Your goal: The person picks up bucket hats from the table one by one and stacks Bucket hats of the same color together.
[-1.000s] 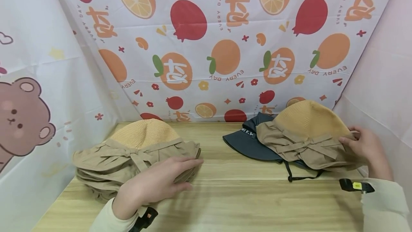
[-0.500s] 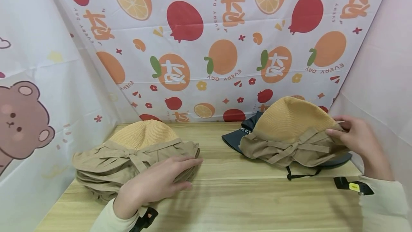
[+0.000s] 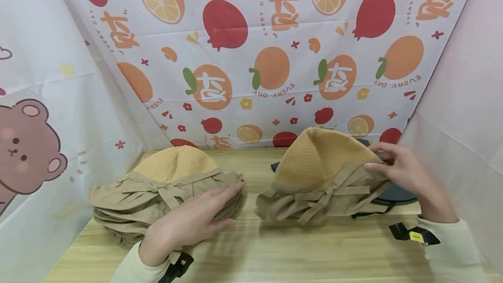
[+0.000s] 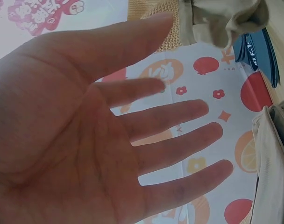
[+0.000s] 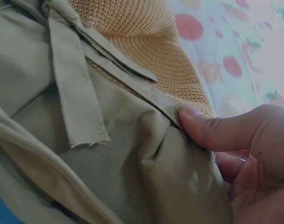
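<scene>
Right hand: we pinched a domed yellow straw-weave sun hat with a soft khaki cloth brim, thumb against the near face where straw met cloth, the gap closed to the fabric's thickness; the fingers behind were partly hidden.
Held hat: it hung tilted between the stack and the cap, khaki bow towards us; it seemed lifted, though we could not tell whether its lower edge touched the wood.
Carrying care: we judged that a one-sided pinch let the far brim sag — best to grip firmly, level the crown, and go slowly so the bow and brim did not fold under.
Left hand: fingers straight and spread, holding nothing, beside the layered stack of matching straw-and-khaki hats; contact was unclear.
Dark navy cap: it lay behind the held hat, partly covered — its black cord worth avoiding.
Pale wood-grain tabletop: it bore stack and cap.
</scene>
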`<act>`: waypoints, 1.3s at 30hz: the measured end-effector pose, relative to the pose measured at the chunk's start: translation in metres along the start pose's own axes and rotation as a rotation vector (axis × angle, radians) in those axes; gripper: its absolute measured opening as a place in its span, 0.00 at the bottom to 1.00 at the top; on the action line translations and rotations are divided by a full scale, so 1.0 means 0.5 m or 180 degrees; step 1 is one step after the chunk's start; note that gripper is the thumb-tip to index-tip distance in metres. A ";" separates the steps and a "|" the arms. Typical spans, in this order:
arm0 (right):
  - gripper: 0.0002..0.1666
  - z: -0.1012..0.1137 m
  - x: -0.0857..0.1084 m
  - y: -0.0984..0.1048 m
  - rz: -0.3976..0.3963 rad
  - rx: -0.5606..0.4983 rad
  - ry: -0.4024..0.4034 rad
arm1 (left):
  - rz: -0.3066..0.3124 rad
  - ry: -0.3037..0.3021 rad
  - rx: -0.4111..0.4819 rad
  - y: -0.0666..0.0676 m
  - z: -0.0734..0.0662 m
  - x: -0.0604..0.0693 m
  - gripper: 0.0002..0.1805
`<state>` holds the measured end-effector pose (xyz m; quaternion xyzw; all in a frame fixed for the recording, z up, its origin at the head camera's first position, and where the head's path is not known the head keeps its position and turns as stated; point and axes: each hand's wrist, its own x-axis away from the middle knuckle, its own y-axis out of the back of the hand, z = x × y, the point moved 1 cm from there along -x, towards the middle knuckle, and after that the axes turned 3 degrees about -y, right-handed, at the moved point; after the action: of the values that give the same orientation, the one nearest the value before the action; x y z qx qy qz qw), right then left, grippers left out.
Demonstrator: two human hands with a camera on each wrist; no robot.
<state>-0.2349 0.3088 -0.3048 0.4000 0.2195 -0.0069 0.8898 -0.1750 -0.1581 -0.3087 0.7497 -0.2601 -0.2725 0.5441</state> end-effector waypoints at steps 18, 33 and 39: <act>0.16 0.091 0.011 -0.079 0.0369 -0.0433 0.0118 | -0.0053 0.0080 0.0093 -0.002 0.001 -0.003 0.41; 0.17 0.133 0.026 -0.082 0.0250 -0.0538 -0.0061 | 0.0043 -0.0092 0.0555 -0.003 0.006 -0.016 0.12; 0.19 0.136 0.030 -0.078 0.0436 -0.0464 -0.0094 | -0.0072 -0.0322 0.0614 -0.006 0.009 -0.019 0.02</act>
<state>-0.2025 0.2360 -0.2987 0.3481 0.1784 0.0641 0.9181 -0.1848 -0.1538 -0.3115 0.7868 -0.3037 -0.2899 0.4524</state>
